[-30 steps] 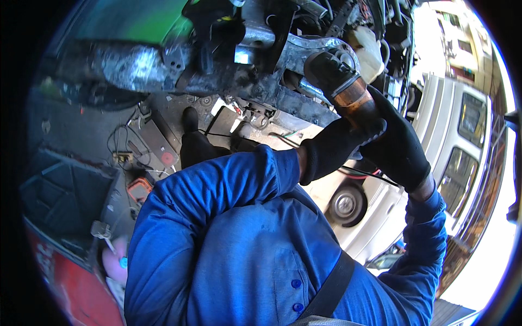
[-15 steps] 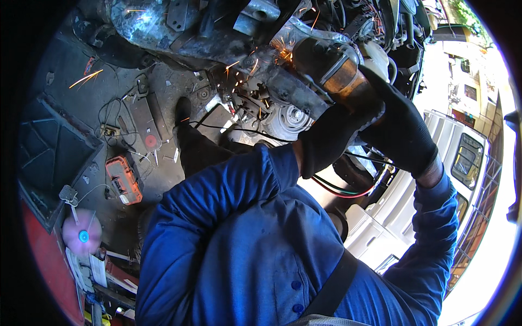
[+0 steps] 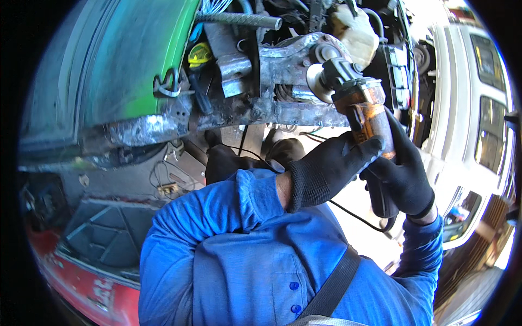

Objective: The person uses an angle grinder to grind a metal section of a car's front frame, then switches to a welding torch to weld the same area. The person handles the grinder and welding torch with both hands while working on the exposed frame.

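Note:
My left hand, in a black knit glove, wraps round the body of a worn orange and grey angle grinder. The rear of the same tool sits in the grip of my right hand, gloved alike. The grinder's head points away from me, and its pale disc is seen tilted beside the scraped metal frame rail. No sparks show; contact between disc and metal cannot be made out. A black cable hangs below the handle.
A green body panel stands at left, with a ridged metal tube and a yellow round object near its edge. A whitish plastic tank lies beyond the grinder. A white van stands at right, a dark panel at lower left.
The sparks have stopped, and the grinder has come back from the metal, turned so its disc shows. Both hands still hold it. The view has shifted, bringing the green panel in.

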The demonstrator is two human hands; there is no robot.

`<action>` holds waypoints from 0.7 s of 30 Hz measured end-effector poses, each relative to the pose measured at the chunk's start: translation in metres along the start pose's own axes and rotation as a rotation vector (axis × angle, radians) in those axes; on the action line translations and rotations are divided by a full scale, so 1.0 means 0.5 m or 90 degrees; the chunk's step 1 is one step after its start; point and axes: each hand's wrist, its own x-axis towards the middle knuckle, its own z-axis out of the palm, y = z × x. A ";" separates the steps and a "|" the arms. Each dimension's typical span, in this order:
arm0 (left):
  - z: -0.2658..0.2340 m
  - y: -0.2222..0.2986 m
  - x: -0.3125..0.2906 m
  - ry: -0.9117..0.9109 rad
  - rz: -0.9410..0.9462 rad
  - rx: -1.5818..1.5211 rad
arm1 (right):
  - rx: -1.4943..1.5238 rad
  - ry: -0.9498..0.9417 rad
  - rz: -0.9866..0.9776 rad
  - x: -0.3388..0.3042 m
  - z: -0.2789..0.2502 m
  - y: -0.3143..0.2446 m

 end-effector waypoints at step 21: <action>-0.034 -0.003 -0.046 -0.066 -0.318 -0.417 | -0.006 -0.030 0.223 0.013 0.058 -0.052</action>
